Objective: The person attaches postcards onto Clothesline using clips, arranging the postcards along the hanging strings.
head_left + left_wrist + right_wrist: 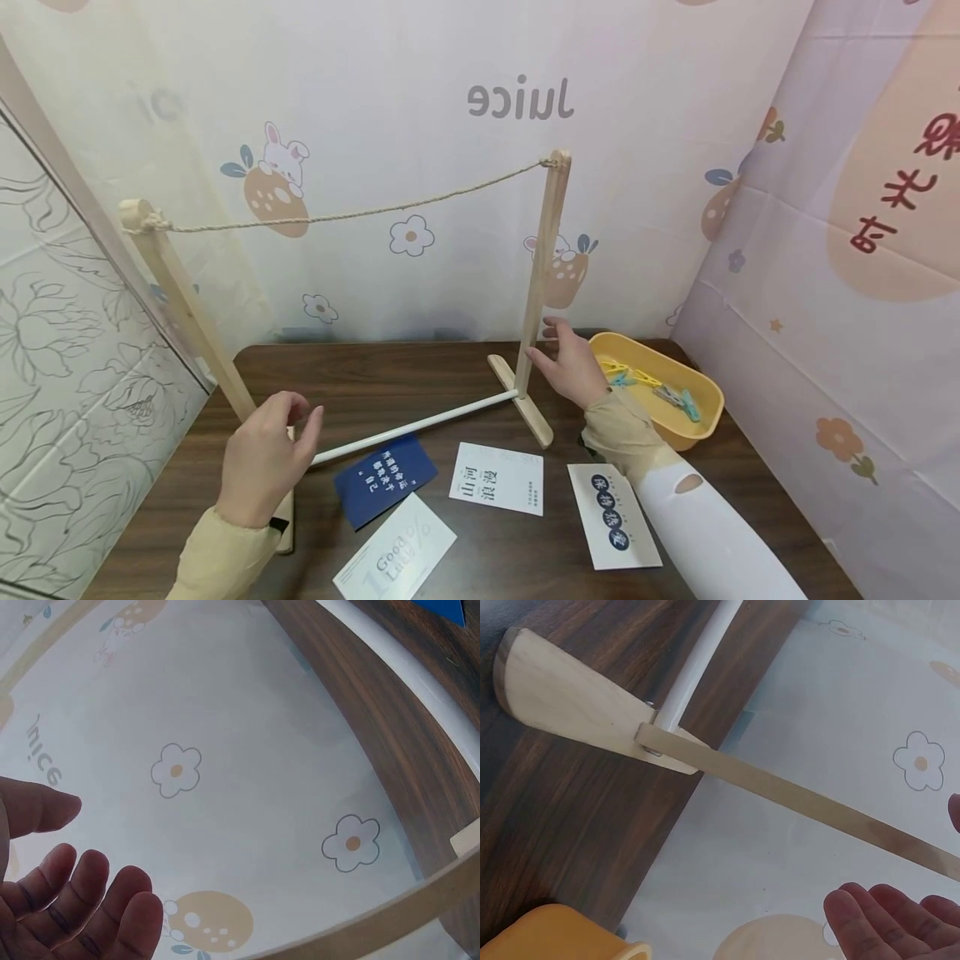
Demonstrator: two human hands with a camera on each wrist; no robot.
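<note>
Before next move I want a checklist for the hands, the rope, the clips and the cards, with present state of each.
1. Left hand and right hand empty: ok.
2. Rope tied to left post and right post: ok.
3. Rope pulled tight: not ok, it sags.
4. Clips inside yellow basket: ok.
5. Four cards lying on the table: ok.
6. White rod joined to left post: cannot tell, hidden.

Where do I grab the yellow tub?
I'd pinch the tub by its rim on the right, coming from above. That edge stands up uncovered, while the right sleeve hides part of the opposite side. Clips lie inside, so holding it level should help.
</note>
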